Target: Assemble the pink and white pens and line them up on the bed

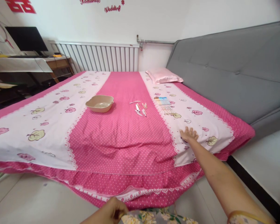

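Observation:
My right hand (189, 134) lies flat and open on the pink and white bedsheet (121, 137), near the bed's front right corner, arm stretched out. My left hand (113, 211) is low at the bottom of the view, fingers curled closed against my floral clothing (158, 217); what it holds, if anything, I cannot make out. Beyond my right hand a row of coloured pens (163, 104) lies on the white band. Several small loose items (140, 109) lie on the pink middle strip. A beige basin (100, 103) sits left of them.
A pink pillow (163, 75) lies at the far right of the bed. A grey padded headboard (235, 71) runs along the right side. A white radiator (98, 57) lines the back wall. A desk with a dark monitor (25, 39) stands at back left. Pale tiled floor (25, 199) in front.

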A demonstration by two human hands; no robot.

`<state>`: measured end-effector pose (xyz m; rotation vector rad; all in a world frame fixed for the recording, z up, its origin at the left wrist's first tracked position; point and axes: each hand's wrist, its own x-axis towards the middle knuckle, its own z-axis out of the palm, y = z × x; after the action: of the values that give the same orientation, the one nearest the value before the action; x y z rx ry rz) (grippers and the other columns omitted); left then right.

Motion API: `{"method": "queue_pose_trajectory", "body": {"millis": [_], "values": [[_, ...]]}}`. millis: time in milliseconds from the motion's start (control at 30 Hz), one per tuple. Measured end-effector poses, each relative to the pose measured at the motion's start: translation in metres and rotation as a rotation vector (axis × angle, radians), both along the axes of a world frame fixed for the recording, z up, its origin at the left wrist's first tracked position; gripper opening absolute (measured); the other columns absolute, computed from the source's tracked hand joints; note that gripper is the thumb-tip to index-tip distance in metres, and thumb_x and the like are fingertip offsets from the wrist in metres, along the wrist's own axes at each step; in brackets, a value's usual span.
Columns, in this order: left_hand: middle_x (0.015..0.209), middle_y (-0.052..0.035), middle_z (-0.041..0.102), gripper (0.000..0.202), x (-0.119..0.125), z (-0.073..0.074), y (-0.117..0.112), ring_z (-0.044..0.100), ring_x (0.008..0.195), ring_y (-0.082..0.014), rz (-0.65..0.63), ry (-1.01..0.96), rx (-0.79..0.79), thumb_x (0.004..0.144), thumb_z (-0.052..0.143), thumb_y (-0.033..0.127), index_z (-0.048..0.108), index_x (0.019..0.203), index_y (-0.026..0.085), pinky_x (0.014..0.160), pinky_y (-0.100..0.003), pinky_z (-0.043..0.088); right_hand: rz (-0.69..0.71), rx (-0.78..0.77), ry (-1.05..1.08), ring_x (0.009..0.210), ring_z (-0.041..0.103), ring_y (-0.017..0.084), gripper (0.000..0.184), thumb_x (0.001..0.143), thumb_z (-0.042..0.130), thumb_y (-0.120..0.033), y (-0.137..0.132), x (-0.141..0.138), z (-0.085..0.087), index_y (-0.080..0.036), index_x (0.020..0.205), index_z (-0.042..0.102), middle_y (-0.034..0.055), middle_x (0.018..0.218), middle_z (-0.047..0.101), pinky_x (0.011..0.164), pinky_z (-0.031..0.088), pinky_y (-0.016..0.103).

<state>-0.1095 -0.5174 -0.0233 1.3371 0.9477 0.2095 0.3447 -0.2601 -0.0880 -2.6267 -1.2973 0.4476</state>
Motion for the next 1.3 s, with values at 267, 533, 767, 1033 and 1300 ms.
{"method": "queue_pose_trajectory", "body": {"millis": [267,533,767,1033,1300], "values": [[0.060,0.0030,0.041,0.030,0.003,0.025,0.016,0.032,0.058,-0.0090,0.079,0.165,0.035,0.070,0.062,0.039,0.066,0.081,0.011,0.053,-0.022,0.025,-0.003,0.001,0.009,0.142,-0.001,0.033,0.071,0.087,0.021,-0.056,0.001,-0.002,0.000,-0.021,0.149,0.011,0.0103,0.157,-0.001,0.109,0.002,0.056],[0.097,-0.0039,0.063,0.045,-0.016,0.046,0.044,0.055,0.085,-0.0187,0.057,0.267,0.087,0.067,0.064,0.029,0.061,0.111,0.020,0.077,-0.030,0.042,-0.021,0.001,-0.001,0.142,-0.001,0.033,0.072,0.088,0.020,-0.057,0.004,-0.004,-0.002,-0.021,0.149,0.011,0.0093,0.157,-0.001,0.110,0.001,0.053],[0.104,-0.0082,0.067,0.044,-0.040,0.044,0.072,0.059,0.095,-0.0237,0.170,0.306,0.149,0.076,0.057,0.041,0.062,0.113,0.018,0.085,-0.036,0.044,-0.028,-0.018,-0.025,0.142,0.000,0.033,0.071,0.088,0.019,-0.056,0.007,-0.006,-0.003,-0.021,0.149,0.011,0.0095,0.157,0.000,0.110,0.003,0.054],[0.110,-0.0085,0.068,0.045,-0.048,0.066,0.130,0.062,0.101,-0.0242,0.331,0.220,0.251,0.077,0.058,0.048,0.064,0.111,0.019,0.091,-0.039,0.046,-0.038,-0.013,-0.066,0.142,0.004,0.034,0.072,0.087,0.017,-0.058,0.010,-0.009,-0.007,-0.021,0.148,0.015,0.0091,0.157,0.004,0.110,0.005,0.052],[0.104,-0.0110,0.069,0.043,-0.021,0.094,0.246,0.063,0.092,-0.0234,0.489,0.140,0.414,0.074,0.063,0.044,0.067,0.105,0.015,0.084,-0.039,0.048,-0.020,-0.041,-0.116,0.139,0.019,0.036,0.074,0.084,0.020,-0.060,0.016,0.003,-0.002,-0.020,0.146,0.027,0.0110,0.154,0.020,0.109,0.018,0.053]]}}
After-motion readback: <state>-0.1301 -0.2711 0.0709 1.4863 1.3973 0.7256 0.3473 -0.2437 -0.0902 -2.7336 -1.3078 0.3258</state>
